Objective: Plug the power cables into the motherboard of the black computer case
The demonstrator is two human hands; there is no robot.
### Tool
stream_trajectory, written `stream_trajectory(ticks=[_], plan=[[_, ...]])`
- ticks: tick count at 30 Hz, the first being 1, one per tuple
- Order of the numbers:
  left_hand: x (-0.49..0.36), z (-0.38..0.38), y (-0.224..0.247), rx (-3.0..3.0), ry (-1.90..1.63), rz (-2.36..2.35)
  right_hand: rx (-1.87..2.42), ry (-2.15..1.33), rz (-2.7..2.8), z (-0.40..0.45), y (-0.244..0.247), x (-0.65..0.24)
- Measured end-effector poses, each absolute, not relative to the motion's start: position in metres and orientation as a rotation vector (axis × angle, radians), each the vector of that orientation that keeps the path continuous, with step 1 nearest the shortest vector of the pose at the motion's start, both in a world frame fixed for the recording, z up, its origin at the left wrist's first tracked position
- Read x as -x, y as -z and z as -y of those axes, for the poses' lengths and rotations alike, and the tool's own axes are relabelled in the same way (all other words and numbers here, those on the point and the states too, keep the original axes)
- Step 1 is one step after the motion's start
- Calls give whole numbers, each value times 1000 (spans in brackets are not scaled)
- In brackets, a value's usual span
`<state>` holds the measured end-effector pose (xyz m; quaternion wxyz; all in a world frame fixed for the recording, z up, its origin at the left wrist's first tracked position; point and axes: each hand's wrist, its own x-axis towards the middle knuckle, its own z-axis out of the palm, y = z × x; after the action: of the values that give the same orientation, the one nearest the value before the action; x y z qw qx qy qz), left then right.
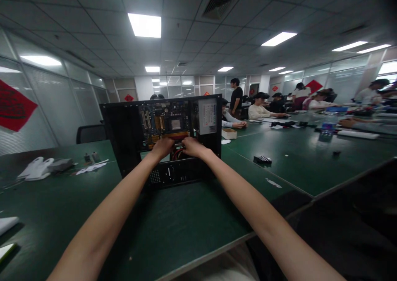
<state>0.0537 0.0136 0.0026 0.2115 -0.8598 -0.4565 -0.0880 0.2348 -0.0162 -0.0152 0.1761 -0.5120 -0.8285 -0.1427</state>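
A black computer case (116,140) stands upright on the green table in front of me, its side open. Inside it sit a motherboard (164,110) with a pale square chip block (175,124) and a power supply (207,117) at the upper right. Both my hands reach into the opening near the board's lower edge. My left hand (163,147) is closed, its fingers curled beside the orange slots. My right hand (194,146) is closed too, close to a bundle of red and dark cables (178,153). Whatever the fingertips grip is hidden.
On the left lie a white plastic bag (36,168), a grey block (60,165) and papers (91,168). To the right are a small black part (262,160), a white box (229,133) and a water bottle (328,126). Several people sit along the far tables.
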Motion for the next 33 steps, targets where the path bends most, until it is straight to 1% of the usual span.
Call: stream_trajectory(ticks=[10,17,25,33], plan=[[-55,-19,0,2389,258,1262,1407,462,2440,14,11,-236],[-52,-19,1,2434,327,1240,1280,528,2496,3,5,-224],[-52,-16,1,2438,345,1251,1332,544,2465,-7,10,-222],[-48,-18,2,2441,311,1249,1253,614,2506,-7,11,-223]])
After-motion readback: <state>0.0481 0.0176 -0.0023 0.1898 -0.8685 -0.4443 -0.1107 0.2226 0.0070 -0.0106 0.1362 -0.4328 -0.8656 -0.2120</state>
